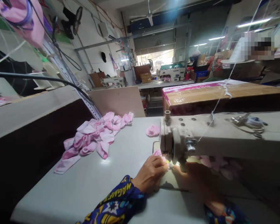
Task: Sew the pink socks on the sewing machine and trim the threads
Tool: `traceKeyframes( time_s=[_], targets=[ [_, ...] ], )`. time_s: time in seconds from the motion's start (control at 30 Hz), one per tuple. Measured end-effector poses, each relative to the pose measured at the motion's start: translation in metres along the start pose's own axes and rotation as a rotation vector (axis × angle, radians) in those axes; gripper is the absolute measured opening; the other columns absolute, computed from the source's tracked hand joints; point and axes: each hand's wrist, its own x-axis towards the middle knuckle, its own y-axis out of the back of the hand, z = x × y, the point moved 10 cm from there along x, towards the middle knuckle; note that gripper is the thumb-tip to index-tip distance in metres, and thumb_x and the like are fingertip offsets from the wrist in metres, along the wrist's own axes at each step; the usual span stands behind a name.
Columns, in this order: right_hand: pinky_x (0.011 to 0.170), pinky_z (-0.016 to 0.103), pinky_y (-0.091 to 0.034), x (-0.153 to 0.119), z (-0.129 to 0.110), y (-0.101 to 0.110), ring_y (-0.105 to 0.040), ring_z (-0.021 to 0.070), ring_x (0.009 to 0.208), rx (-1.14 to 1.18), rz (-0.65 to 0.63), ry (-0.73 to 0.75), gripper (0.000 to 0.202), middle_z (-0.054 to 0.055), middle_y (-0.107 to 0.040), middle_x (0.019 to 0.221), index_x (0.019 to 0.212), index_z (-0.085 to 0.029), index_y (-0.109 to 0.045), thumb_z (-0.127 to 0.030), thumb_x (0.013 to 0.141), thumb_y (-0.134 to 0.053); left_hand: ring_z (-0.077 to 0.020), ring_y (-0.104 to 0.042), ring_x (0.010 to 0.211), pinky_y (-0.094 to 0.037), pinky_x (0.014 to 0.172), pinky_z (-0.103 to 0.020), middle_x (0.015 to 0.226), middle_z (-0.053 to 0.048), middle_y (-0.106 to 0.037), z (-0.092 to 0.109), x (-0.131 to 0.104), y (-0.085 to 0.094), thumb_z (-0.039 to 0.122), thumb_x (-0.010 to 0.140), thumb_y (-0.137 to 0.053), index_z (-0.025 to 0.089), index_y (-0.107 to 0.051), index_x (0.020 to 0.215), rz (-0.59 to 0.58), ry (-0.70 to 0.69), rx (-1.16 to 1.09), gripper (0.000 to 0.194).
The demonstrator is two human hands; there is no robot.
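Head cam: pink fabric pc. (157, 152) is just below ctr of frame, by the needle end of the sewing machine (212, 130). L hand (151, 171) is nearer, fingers bent, pinched on it; pc. pokes out above the knuckles. R hand (196, 175) shadowed, fingertips just right; grip can't tell. Pc. looks soft, pink w/ white, mostly hidden, long axis unclear.

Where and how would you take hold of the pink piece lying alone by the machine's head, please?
I would pinch the pink piece by its left edge, coming from the left and a little above: it looks soft and lies on the table, its left edge shows whole, and the machine's head seems to crowd its right.
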Motion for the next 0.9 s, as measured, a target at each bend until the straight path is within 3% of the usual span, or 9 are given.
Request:
traceKeyframes(
  time_s=[0.2,0.4,0.5,0.6,0.73,0.9],
  targets=[
    [0.045,0.028,-0.025,-0.003,-0.006,0.005,-0.061,0.0174,0.053,0.005,0.022,0.085,0.026,0.004,-0.065,0.060,0.071,-0.020,-0.067,-0.025,0.088,-0.049,-0.0180,-0.059,0.087,-0.050,0.083,-0.033,0.086,-0.007,-0.065,-0.002,0.001,0.007,0.014,0.087,-0.045,0.018,-0.064,0.098,0.056,0.071,-0.095,0.022],
    [0.047,0.026,-0.027,-0.014,-0.015,0.021,-0.060,0.0181,0.052,-0.045,0.295,0.222,0.022,0.004,-0.064,0.057,0.070,-0.020,-0.067,-0.038,0.081,-0.062,-0.0164,-0.062,0.085,-0.052,0.078,-0.028,0.086,-0.007,-0.067,-0.015,0.001,0.013,0.011,0.085,-0.044,0.017,-0.064,0.082,0.093,0.167,-0.227,0.021],
    [0.050,0.024,-0.029,-0.024,-0.039,0.018,-0.059,0.0157,0.052,-0.058,0.380,0.451,0.013,0.002,-0.064,0.059,0.087,-0.022,-0.070,-0.027,0.081,-0.060,-0.0154,-0.062,0.079,-0.051,0.077,-0.028,0.079,-0.005,-0.067,-0.027,0.000,0.013,0.009,0.082,-0.048,0.018,-0.062,0.076,0.152,0.253,-0.234,0.017],
    [0.049,0.024,-0.030,-0.034,-0.061,0.010,-0.057,0.0142,0.051,-0.111,0.416,0.627,0.033,0.001,-0.065,0.063,0.109,-0.023,-0.066,-0.013,0.081,-0.053,-0.0142,-0.060,0.070,-0.050,0.069,-0.026,0.072,-0.001,-0.065,-0.037,-0.002,0.011,0.003,0.074,-0.051,0.018,-0.060,0.070,0.207,0.350,-0.227,0.018],
    [0.050,0.024,-0.034,-0.031,-0.066,0.001,-0.057,0.0154,0.052,-0.175,0.394,0.574,0.041,0.003,-0.064,0.065,0.111,-0.021,-0.064,-0.004,0.078,-0.047,-0.0133,-0.060,0.067,-0.047,0.061,-0.023,0.072,-0.002,-0.065,-0.039,-0.001,0.009,-0.002,0.068,-0.049,0.017,-0.060,0.068,0.234,0.358,-0.225,0.022],
    [0.047,0.023,-0.036,-0.026,-0.061,-0.008,-0.060,0.0172,0.052,-0.181,0.248,0.484,0.044,0.001,-0.062,0.058,0.110,-0.024,-0.065,-0.004,0.075,-0.046,-0.0134,-0.063,0.073,-0.048,0.073,-0.025,0.073,0.001,-0.070,-0.030,0.001,0.005,0.002,0.076,-0.052,0.019,-0.060,0.061,0.173,0.215,-0.230,0.024]
  ],
)
